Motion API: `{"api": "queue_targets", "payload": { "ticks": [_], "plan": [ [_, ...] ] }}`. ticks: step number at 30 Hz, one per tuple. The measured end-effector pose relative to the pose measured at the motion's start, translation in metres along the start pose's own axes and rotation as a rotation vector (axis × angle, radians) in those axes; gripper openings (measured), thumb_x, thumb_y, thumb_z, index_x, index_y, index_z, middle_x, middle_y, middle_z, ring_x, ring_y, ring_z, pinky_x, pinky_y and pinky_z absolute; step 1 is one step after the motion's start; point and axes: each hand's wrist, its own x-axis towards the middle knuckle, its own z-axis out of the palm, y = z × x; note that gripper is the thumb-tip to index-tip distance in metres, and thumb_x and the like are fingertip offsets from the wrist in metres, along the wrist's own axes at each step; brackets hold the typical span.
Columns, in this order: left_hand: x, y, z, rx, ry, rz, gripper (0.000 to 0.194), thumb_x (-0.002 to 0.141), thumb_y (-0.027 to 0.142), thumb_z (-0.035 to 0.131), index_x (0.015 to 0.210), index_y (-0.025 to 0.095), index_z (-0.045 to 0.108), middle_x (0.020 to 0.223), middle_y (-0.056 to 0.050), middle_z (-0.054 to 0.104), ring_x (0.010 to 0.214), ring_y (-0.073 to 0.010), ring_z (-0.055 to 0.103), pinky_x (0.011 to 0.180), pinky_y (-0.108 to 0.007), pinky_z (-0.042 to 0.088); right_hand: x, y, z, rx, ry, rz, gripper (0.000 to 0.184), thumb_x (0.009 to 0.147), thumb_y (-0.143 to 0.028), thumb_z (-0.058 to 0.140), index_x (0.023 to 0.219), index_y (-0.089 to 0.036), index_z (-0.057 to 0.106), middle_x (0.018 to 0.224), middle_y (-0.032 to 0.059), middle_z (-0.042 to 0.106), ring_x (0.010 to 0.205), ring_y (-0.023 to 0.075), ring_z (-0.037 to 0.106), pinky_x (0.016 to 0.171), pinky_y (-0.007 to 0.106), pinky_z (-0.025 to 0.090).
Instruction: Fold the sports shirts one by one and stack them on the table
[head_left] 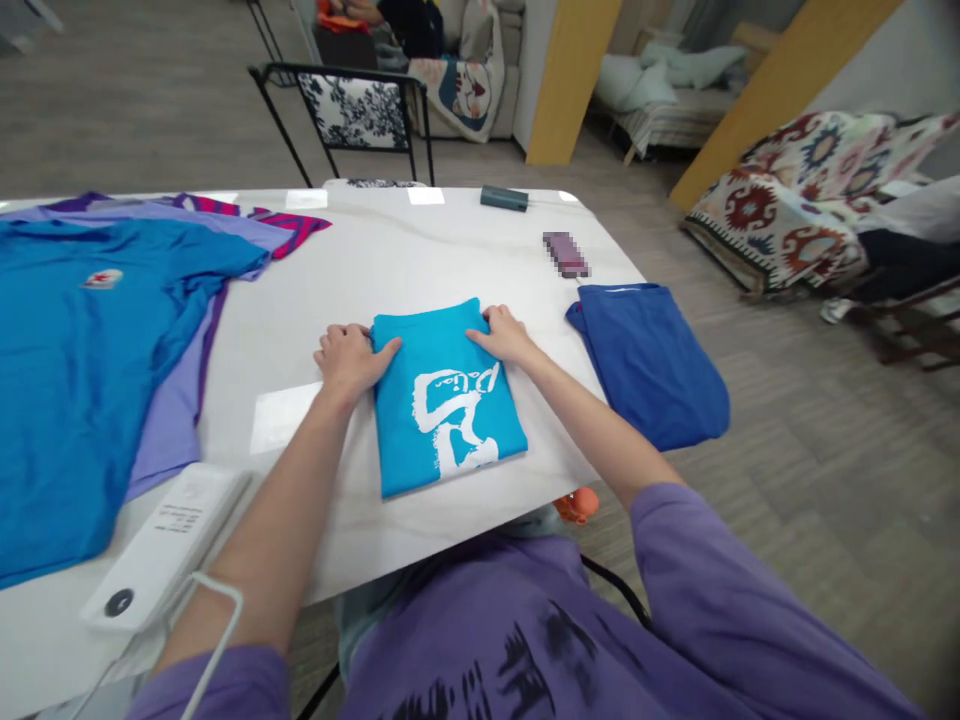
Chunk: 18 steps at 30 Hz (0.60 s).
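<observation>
Pinching a folded turquoise shirt [448, 395] by its far corners, left hand [351, 362] and right hand [504, 335] half-curled — near the table's [427, 245] front edge.

Folded shirt [450, 400]: smooth matt cloth, flat-printed. Table [360, 240]: glossy, smooth, stone-look veining. Shirt pile [82, 350]: soft cloth, faint sheen, wrinkled. Blue bundle [649, 370]: matt cloth, smooth. White device [161, 550]: smooth plastic. Chair [356, 110]: dark metal-look frame, cloth-look back. Floor [150, 120]: matt wood-look planks. Pillar [574, 80]: smooth, wood-look. Throw [795, 210]: woven-looking cloth.
</observation>
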Motion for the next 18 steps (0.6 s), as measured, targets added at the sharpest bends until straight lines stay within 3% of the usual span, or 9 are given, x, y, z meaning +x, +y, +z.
{"api": "queue_targets", "payload": {
  "ticks": [4,7,10,14,18],
  "plan": [
    [-0.005,0.008,0.005,-0.176,-0.041,0.101,0.052,0.093,0.065,0.077,0.122,0.026,0.061,0.12,-0.01,0.076,0.115,-0.0349,0.073,0.109,-0.066,0.062,-0.013,-0.009,-0.012,0.2,0.001,-0.098,0.037,0.114,-0.043,0.051,0.147,-0.026,0.05,0.134,0.0087,0.076,0.118,0.0288,0.073,0.112,0.046,0.056],
    [-0.021,0.024,0.001,-0.322,0.046,0.164,0.045,0.099,0.066,0.071,0.13,0.036,0.058,0.116,-0.004,0.075,0.105,-0.0324,0.076,0.096,-0.065,0.067,-0.038,-0.013,-0.028,0.338,0.101,-0.149,0.037,0.117,-0.047,0.045,0.149,-0.028,0.045,0.136,0.0066,0.075,0.118,0.0255,0.073,0.111,0.04,0.056],
    [-0.04,0.053,-0.013,-0.567,0.131,0.29,0.053,0.095,0.062,0.082,0.138,0.042,0.058,0.118,-0.001,0.074,0.104,-0.0296,0.078,0.09,-0.061,0.071,-0.076,-0.008,-0.056,0.486,0.224,-0.186,0.042,0.118,-0.059,0.044,0.148,-0.031,0.04,0.137,0.0052,0.073,0.115,0.0239,0.073,0.105,0.038,0.059],
    [-0.079,0.127,-0.039,-0.796,0.114,0.432,0.068,0.084,0.053,0.099,0.141,0.05,0.063,0.117,0.007,0.077,0.096,-0.0208,0.075,0.089,-0.054,0.074,-0.146,0.013,-0.113,0.636,0.362,-0.252,0.055,0.114,-0.075,0.048,0.148,-0.032,0.039,0.127,0.0043,0.071,0.104,0.0237,0.074,0.091,0.037,0.064],
    [-0.14,0.222,-0.045,-0.905,-0.013,0.566,0.061,0.09,0.049,0.098,0.14,0.038,0.064,0.112,0.002,0.076,0.091,-0.0184,0.073,0.076,-0.037,0.071,-0.229,0.052,-0.191,0.588,0.497,-0.22,0.065,0.109,-0.082,0.059,0.151,-0.036,0.041,0.12,0.0038,0.069,0.1,0.0237,0.074,0.079,0.036,0.066]
  ]
}}
